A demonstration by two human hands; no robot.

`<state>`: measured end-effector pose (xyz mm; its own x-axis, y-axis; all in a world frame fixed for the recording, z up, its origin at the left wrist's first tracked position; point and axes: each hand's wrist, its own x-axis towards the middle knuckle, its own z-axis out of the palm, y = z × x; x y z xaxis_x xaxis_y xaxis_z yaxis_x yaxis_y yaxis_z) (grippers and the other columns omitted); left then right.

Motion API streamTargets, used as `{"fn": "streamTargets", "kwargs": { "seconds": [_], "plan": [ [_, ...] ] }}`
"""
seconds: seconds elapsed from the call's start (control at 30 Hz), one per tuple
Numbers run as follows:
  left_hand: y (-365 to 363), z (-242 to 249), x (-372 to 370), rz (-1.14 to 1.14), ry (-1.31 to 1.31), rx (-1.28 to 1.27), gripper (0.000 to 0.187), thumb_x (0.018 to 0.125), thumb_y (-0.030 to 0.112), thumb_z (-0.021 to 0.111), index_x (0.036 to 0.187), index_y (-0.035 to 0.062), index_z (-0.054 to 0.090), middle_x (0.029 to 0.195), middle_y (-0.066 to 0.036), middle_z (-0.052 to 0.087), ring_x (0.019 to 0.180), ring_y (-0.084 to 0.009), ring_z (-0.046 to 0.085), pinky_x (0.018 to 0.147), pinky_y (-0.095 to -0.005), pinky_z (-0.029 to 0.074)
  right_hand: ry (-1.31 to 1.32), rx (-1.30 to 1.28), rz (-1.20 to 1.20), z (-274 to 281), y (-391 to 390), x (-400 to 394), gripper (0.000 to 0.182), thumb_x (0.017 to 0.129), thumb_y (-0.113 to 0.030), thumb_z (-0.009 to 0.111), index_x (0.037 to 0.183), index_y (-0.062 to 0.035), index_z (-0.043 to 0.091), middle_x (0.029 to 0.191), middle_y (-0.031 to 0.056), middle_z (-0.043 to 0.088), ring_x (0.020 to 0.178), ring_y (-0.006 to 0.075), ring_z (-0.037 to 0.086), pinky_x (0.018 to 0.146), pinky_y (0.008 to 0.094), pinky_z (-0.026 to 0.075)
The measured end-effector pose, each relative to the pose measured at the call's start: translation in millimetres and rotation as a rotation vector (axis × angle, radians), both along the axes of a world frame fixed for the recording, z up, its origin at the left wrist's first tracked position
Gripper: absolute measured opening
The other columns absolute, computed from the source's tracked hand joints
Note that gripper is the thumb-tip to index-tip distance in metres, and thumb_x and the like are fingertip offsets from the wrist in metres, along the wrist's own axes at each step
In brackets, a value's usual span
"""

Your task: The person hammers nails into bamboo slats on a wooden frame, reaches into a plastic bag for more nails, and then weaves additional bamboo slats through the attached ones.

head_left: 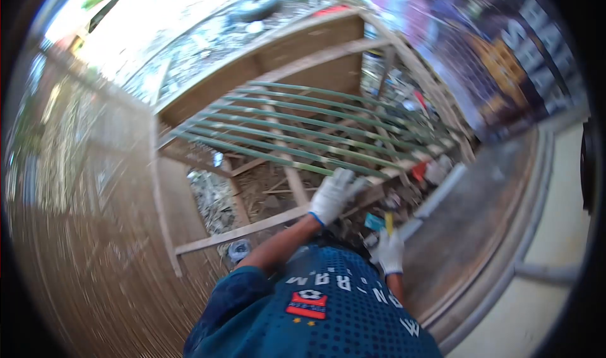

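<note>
My left hand (pixel 333 197), in a white glove with a blue cuff edge, reaches over the near side of a wooden frame (pixel 252 222). Its fingers are stretched out against the nearest green bamboo strip (pixel 303 166); whether they touch or grip it is blurred. Several such strips lie side by side across the frame, with gaps between them. Lower and to the right, my right hand (pixel 390 252), also gloved in white, is closed around a narrow yellow object (pixel 389 222) that points upward. Its kind is too small to make out.
A brown board wall (pixel 315 52) closes the frame's far side. Wood scraps and litter lie beneath the strips. A flat brown panel (pixel 467 213) runs along the right, below a printed banner (pixel 492 55). Ribbed brown sheeting (pixel 88 200) fills the left. A tyre (pixel 259 5) lies beyond.
</note>
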<state>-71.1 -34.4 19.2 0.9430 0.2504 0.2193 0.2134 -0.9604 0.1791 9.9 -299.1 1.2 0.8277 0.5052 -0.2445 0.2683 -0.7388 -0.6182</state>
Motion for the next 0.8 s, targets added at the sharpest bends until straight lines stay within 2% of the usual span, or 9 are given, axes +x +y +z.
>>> {"fn": "streamTargets", "kwargs": {
  "seconds": [0.1, 0.13, 0.2, 0.27, 0.3, 0.43, 0.53, 0.7, 0.8],
  "plan": [
    [-5, 12, 2, 0.03, 0.033, -0.018, 0.061, 0.082, 0.017, 0.067, 0.141, 0.0193, 0.055, 0.127, -0.012, 0.053, 0.118, -0.0312, 0.054, 0.09, -0.0414, 0.052, 0.177, -0.216, 0.003, -43, -31, -5, 0.046, 0.102, -0.041, 0.057, 0.117, 0.0026, 0.062, 0.105, 0.0355, 0.068, 0.102, 0.0569, 0.062, 0.083, 0.0629, 0.047],
    [-5, 13, 2, 0.023, -0.002, 0.027, 0.061, 0.082, 0.017, 0.067, 0.141, 0.0204, 0.054, 0.124, -0.011, 0.053, 0.117, -0.0298, 0.054, 0.086, -0.0398, 0.053, 0.269, -0.271, 0.029, -46, -41, -6, 0.054, 0.103, -0.045, 0.053, 0.121, 0.0041, 0.065, 0.11, 0.0366, 0.068, 0.113, 0.0546, 0.061, 0.091, 0.0574, 0.049],
    [-5, 12, 3, 0.01, -0.018, -0.011, 0.061, 0.082, 0.016, 0.066, 0.141, 0.0197, 0.053, 0.122, -0.01, 0.053, 0.117, -0.0281, 0.054, 0.084, -0.0395, 0.052, 0.51, -0.513, 0.143, -90, -68, -5, 0.062, 0.103, -0.052, 0.049, 0.115, 0.0056, 0.067, 0.114, 0.0366, 0.067, 0.113, 0.0549, 0.061, 0.089, 0.0542, 0.051],
    [-6, 9, 0, 0.011, -0.067, 0.027, 0.06, 0.082, 0.015, 0.065, 0.141, 0.0196, 0.053, 0.122, -0.01, 0.052, 0.116, -0.0284, 0.054, 0.085, -0.04, 0.052, 0.514, -0.552, 0.319, -167, -120, -13, 0.067, 0.105, -0.054, 0.044, 0.111, 0.0082, 0.068, 0.109, 0.0342, 0.069, 0.111, 0.0529, 0.065, 0.087, 0.053, 0.051],
    [-6, 13, 0, 0.002, -0.042, 0.007, 0.058, 0.083, 0.013, 0.064, 0.14, 0.0192, 0.053, 0.122, -0.011, 0.052, 0.116, -0.0289, 0.054, 0.085, -0.0401, 0.053, 0.536, -0.567, 0.361, -183, -136, -16, 0.068, 0.105, -0.055, 0.044, 0.111, 0.0084, 0.068, 0.108, 0.0336, 0.07, 0.11, 0.0519, 0.065, 0.086, 0.0527, 0.051],
    [-6, 12, 1, 0.004, -0.054, 0.018, 0.057, 0.085, 0.013, 0.063, 0.141, 0.0168, 0.053, 0.123, -0.011, 0.052, 0.116, -0.028, 0.055, 0.086, -0.0383, 0.053, 0.671, -0.627, 0.333, -189, -146, -25, 0.068, 0.105, -0.055, 0.044, 0.11, 0.0092, 0.067, 0.103, 0.0308, 0.07, 0.104, 0.0482, 0.066, 0.083, 0.0515, 0.051],
    [-6, 8, 0, -0.008, 0.059, 0.034, 0.055, 0.092, 0.017, 0.056, 0.146, 0.0183, 0.05, 0.132, -0.014, 0.053, 0.126, -0.0305, 0.053, 0.089, -0.0394, 0.053, 0.729, -0.621, 0.28, -186, -139, -26, 0.069, 0.105, -0.055, 0.045, 0.109, 0.0098, 0.067, 0.099, 0.0287, 0.07, 0.1, 0.0453, 0.067, 0.081, 0.0506, 0.052],
    [-5, 12, -2, -0.021, 0.034, -0.004, 0.058, 0.09, 0.015, 0.062, 0.147, 0.0172, 0.05, 0.138, -0.017, 0.053, 0.132, -0.0337, 0.051, 0.099, -0.043, 0.049, 0.787, -0.574, 0.198, -180, -128, -28, 0.07, 0.105, -0.056, 0.045, 0.107, 0.0107, 0.067, 0.093, 0.0253, 0.071, 0.092, 0.0406, 0.068, 0.078, 0.0491, 0.052],
    [-8, 19, 0, -0.007, 0.062, -0.143, 0.058, 0.087, 0.015, 0.066, 0.144, 0.0156, 0.053, 0.139, -0.018, 0.051, 0.133, -0.035, 0.05, 0.1, -0.0431, 0.051, 0.821, -0.532, 0.15, -174, -118, -24, 0.071, 0.104, -0.056, 0.046, 0.106, 0.0113, 0.067, 0.09, 0.0233, 0.071, 0.088, 0.0378, 0.069, 0.075, 0.0482, 0.052]
  ]
}}
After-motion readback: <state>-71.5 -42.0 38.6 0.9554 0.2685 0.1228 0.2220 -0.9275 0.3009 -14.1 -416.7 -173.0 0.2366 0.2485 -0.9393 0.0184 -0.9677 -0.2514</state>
